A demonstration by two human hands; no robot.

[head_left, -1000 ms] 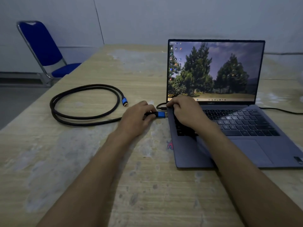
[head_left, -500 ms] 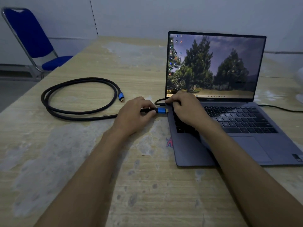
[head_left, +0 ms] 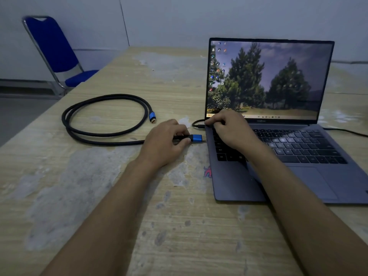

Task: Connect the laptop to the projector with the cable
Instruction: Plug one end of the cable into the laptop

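Left hand [head_left: 163,144] fingers clamp the black braided cable's blue metal plug [head_left: 196,138] just beside the open grey laptop [head_left: 278,156]; right hand [head_left: 231,130] fingers curl on its corner.

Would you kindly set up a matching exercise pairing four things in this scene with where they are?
Things:
1. left hand
2. right hand
3. free plug
4. chair

Places:
A. resting on the laptop's back left corner
B. lying on the table beside the cable coil
C. on the floor beyond the table's far left edge
D. gripping the blue plug at the laptop's left side

Pairs: 1-D, 2-A, 3-B, 4-C
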